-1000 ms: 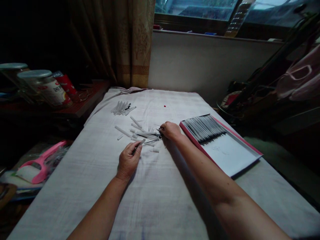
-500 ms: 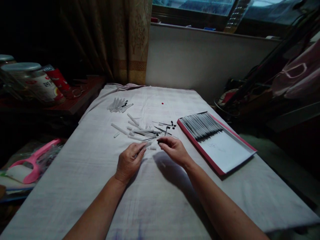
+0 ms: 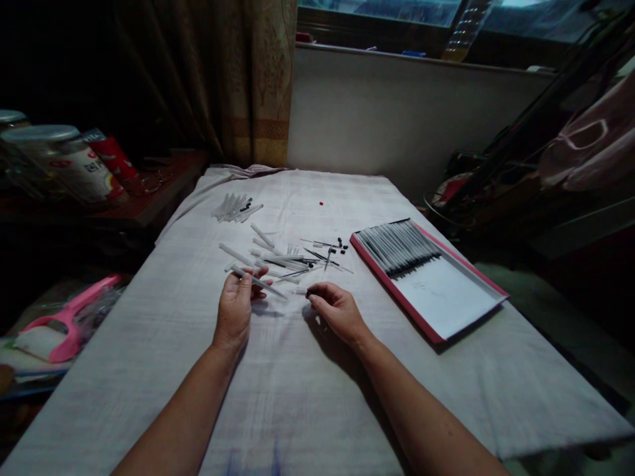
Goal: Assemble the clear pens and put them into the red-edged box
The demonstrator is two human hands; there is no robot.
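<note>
My left hand (image 3: 235, 311) pinches a slim translucent pen (image 3: 266, 286) between thumb and fingers, its pointed end slanting down to the right. Facing it, my right hand (image 3: 340, 312) has thumb and forefinger closed on a small black pen cap (image 3: 310, 293). A short clear piece (image 3: 300, 291) lies on the cloth by those fingertips. Just beyond both hands, clear pen barrels (image 3: 235, 252) are scattered with thin dark refills (image 3: 315, 254). Several little black caps (image 3: 340, 242) sit to the right of them.
An open red-rimmed box (image 3: 388, 295) on the right holds a row of pens (image 3: 397, 246). Another pile of barrels (image 3: 231, 207) lies at the back left, and a tiny red piece (image 3: 321, 203) at the back. Jars (image 3: 74, 165) stand on a side table (image 3: 153, 205).
My left hand has moved left and turned, so the pen now shows lengthwise with its point aimed right. My right hand has shifted slightly down and left, keeping hold of the black cap.
</note>
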